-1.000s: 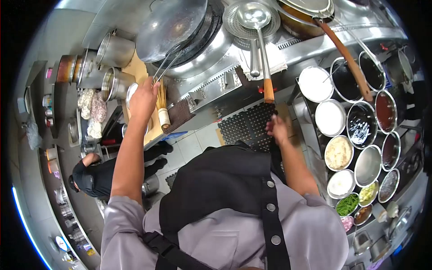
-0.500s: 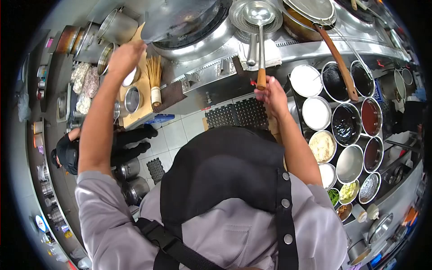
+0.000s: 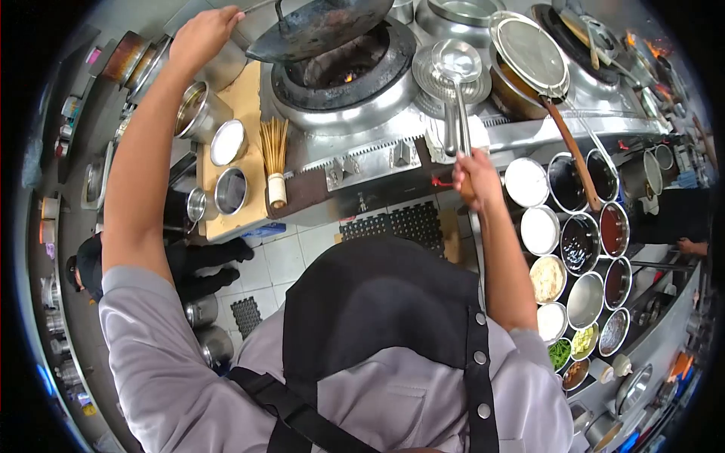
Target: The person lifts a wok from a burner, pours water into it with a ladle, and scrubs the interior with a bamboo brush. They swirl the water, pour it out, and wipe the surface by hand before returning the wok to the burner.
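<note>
My left hand (image 3: pixel 205 39) is raised at the upper left, fingers closed round a thin metal rod (image 3: pixel 259 7) that runs out of the top of the view. Beside it, a dark wok (image 3: pixel 328 32) hangs tilted above the burner ring (image 3: pixel 340 79), where a small flame shows. Whether the rod joins the wok is cut off. My right hand (image 3: pixel 477 181) is wrapped round the wooden grip of a ladle (image 3: pixel 458 62). The ladle's bowl lies over a perforated skimmer (image 3: pixel 432 79), whose own handle hangs just left of the ladle's.
Several pots of sauces and powders (image 3: pixel 540 230) stand at the right. A mesh strainer (image 3: pixel 533 53) rests over a brown pan (image 3: pixel 513 94). A bamboo brush (image 3: pixel 275 162) and metal bowls (image 3: pixel 231 189) line the left board. Another person (image 3: pixel 91 260) stands at the left.
My left hand has moved up and away, and the wok has lifted and tilted, baring the burner. My right hand has gone from open fingers beside the ladle's grip to closed round it.
</note>
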The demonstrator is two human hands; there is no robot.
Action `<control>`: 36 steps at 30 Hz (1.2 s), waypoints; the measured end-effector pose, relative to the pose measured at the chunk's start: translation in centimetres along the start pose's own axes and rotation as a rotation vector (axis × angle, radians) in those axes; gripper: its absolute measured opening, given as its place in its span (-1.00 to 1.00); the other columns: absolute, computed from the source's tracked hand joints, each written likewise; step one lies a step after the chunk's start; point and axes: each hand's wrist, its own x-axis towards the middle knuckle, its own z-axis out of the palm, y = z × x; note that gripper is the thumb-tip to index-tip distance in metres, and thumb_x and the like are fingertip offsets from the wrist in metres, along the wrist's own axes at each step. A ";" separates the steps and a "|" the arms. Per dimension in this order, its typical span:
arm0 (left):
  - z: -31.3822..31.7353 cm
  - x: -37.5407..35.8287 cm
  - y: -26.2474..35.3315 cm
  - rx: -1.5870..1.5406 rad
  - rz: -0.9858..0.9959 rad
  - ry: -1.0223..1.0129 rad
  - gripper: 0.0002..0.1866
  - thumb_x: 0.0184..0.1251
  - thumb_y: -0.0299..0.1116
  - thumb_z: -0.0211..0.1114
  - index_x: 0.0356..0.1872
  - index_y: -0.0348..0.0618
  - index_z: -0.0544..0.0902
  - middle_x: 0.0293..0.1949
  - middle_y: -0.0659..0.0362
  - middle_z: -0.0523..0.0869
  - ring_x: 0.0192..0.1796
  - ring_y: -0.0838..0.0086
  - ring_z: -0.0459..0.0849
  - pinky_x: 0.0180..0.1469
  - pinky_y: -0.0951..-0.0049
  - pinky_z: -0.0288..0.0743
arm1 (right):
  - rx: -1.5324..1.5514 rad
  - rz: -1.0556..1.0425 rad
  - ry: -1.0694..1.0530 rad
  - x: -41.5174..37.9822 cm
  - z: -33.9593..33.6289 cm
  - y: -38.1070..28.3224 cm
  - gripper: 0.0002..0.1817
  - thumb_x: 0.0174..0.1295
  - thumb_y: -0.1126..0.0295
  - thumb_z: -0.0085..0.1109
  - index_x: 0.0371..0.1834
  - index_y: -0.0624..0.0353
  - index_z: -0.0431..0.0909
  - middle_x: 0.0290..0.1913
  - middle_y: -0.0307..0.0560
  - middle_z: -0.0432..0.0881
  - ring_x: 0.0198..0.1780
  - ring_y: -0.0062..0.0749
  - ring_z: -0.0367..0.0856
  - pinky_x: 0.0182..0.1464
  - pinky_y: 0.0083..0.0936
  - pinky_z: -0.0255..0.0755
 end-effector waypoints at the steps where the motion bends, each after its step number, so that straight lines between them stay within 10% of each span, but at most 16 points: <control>1: -0.8 0.5 -0.2 -0.014 -0.007 0.020 -0.59 0.47 0.02 0.02 -0.06 -0.08 0.63 -0.14 -0.03 0.70 -0.06 -0.01 0.63 -0.05 0.03 0.46 | 0.086 -0.042 -0.089 -1.5 0.6 0.6 -0.81 0.34 0.42 0.11 -0.09 0.17 0.32 -0.51 -0.22 0.42 -0.59 -0.58 0.41 -0.62 -0.61 0.38; 6: -3.4 3.3 -2.7 0.028 -0.015 0.050 -0.68 0.34 -0.07 0.13 -0.37 -0.10 0.65 -0.49 -0.02 0.68 -0.28 0.03 0.69 -0.22 0.03 0.53 | -0.009 -0.008 -0.126 -6.4 5.6 4.7 -0.58 0.39 0.44 0.02 0.28 0.14 0.22 -0.48 -0.20 0.44 -0.58 -0.53 0.44 -0.53 -0.53 0.45; 18: -6.5 -1.6 -2.2 0.157 0.261 0.080 -0.72 0.27 -0.12 0.19 -0.48 -0.10 0.63 -0.52 0.03 0.67 -0.38 0.07 0.68 -0.34 0.08 0.53 | -0.245 -0.199 0.210 -8.2 6.4 8.7 -0.76 0.41 0.28 0.11 0.04 0.11 0.46 -0.55 -0.40 0.38 -0.63 -0.72 0.28 -0.62 -0.70 0.18; 36: -5.8 5.3 -1.1 0.066 0.000 0.037 -0.68 0.34 -0.08 0.14 -0.33 -0.10 0.70 -0.37 -0.05 0.72 -0.24 0.05 0.70 -0.19 0.04 0.53 | -0.333 -0.152 0.151 -8.3 1.5 4.9 -0.67 0.51 0.14 -0.09 0.10 0.11 0.48 -0.61 -0.36 0.34 -0.67 -0.73 0.22 -0.64 -0.72 0.11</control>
